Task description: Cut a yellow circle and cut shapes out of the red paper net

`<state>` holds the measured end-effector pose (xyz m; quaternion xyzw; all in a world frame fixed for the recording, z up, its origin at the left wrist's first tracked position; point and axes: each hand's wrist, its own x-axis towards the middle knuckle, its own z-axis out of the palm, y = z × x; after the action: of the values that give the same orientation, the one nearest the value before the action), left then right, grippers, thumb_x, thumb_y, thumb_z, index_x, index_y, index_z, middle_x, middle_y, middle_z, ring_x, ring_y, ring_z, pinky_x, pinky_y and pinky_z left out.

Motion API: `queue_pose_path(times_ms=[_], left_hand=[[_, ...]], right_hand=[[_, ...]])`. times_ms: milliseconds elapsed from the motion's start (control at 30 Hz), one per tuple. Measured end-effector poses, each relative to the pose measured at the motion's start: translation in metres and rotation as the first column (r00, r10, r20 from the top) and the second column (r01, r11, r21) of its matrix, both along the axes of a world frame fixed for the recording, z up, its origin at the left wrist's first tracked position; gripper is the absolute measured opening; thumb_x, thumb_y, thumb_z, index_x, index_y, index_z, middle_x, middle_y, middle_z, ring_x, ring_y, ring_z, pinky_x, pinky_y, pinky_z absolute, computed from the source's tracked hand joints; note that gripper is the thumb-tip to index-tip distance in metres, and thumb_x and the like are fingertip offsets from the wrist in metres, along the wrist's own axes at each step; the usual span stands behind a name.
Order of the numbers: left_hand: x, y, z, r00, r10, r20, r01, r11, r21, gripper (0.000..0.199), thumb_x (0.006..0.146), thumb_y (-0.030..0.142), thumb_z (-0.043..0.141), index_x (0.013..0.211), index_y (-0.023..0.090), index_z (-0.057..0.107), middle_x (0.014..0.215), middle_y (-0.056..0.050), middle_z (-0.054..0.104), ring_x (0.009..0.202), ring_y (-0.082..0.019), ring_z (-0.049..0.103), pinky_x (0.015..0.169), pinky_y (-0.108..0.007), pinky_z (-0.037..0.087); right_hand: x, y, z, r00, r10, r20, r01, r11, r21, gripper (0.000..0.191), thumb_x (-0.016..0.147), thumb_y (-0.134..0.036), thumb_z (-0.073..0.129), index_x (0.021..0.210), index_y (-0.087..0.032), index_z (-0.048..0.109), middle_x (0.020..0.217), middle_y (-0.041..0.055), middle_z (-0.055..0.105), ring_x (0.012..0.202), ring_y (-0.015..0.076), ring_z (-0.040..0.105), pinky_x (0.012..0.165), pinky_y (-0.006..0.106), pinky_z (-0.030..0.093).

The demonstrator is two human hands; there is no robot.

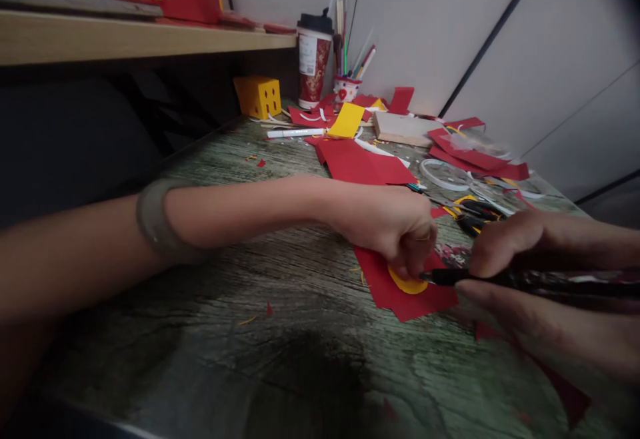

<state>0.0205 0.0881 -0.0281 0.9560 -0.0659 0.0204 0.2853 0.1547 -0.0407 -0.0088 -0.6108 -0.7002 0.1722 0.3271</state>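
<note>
My left hand (400, 222), fingers curled, presses a round yellow paper piece (409, 284) down on a sheet of red paper (400, 307). Part of the yellow piece is hidden under the fingers. From the right, my right hand (525, 279) grips a slim black pen (450, 276) between thumb and fingers. The pen's tip meets the yellow piece's edge, close to my left fingertips; whether it touches the paper I cannot tell. Black-handled scissors (477, 216) lie just beyond my right hand.
Behind the hands are folded red card (367, 162), a white marker (296, 134), a wooden block (405, 127) and a roll of clear tape (444, 174). A lidded paper cup (314, 59), a brush pot (346, 87) and a yellow paper house (259, 96) stand near the shelf (150, 44).
</note>
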Motion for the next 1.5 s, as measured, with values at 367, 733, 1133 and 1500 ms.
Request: queue_pose_path(times_ms=[367, 733, 1133, 1500], left_hand=[[0.009, 0.016, -0.005, 0.985, -0.172, -0.022, 0.157, 0.941, -0.298, 0.017, 0.061, -0.002, 0.054, 0.059, 0.012, 0.064, 0.059, -0.001, 0.060, 0.071, -0.015, 0.057, 0.066, -0.024, 0.042], [0.015, 0.024, -0.011, 0.994, -0.102, -0.031, 0.085, 0.934, -0.346, 0.021, 0.051, -0.004, 0.046, 0.039, 0.012, 0.052, 0.041, 0.006, 0.041, 0.051, -0.009, 0.041, 0.049, -0.020, 0.031], [0.014, 0.025, -0.010, 0.987, -0.162, 0.000, 0.152, 0.927, -0.343, 0.022, 0.051, -0.004, 0.049, 0.048, 0.014, 0.061, 0.044, 0.005, 0.051, 0.052, -0.011, 0.047, 0.051, -0.020, 0.035], [0.011, 0.022, -0.009, 0.990, -0.139, 0.004, 0.135, 0.951, -0.279, 0.021, 0.056, -0.005, 0.043, 0.043, 0.009, 0.052, 0.040, 0.007, 0.039, 0.049, -0.006, 0.037, 0.049, -0.017, 0.029]], right_hand=[[-0.018, 0.002, -0.013, 0.920, -0.042, 0.390, -0.042, 0.978, 0.204, 0.015, 0.070, -0.034, 0.053, 0.058, -0.027, 0.047, 0.041, -0.0065, 0.050, 0.032, 0.0099, 0.044, 0.031, 0.021, 0.032], [-0.025, 0.018, -0.014, 0.923, 0.008, 0.385, -0.089, 0.977, 0.193, 0.017, 0.068, -0.032, 0.059, 0.057, -0.024, 0.049, 0.041, -0.0072, 0.047, 0.032, 0.0076, 0.041, 0.029, 0.017, 0.032], [-0.023, 0.018, -0.015, 0.941, 0.023, 0.339, -0.084, 0.983, 0.166, 0.017, 0.070, -0.029, 0.059, 0.058, -0.024, 0.049, 0.041, -0.0060, 0.048, 0.034, 0.0092, 0.040, 0.032, 0.018, 0.034], [-0.023, 0.017, -0.017, 0.934, 0.043, 0.354, -0.106, 0.981, 0.162, 0.017, 0.070, -0.027, 0.059, 0.057, -0.024, 0.048, 0.040, -0.0065, 0.046, 0.033, 0.0085, 0.040, 0.031, 0.017, 0.033]])
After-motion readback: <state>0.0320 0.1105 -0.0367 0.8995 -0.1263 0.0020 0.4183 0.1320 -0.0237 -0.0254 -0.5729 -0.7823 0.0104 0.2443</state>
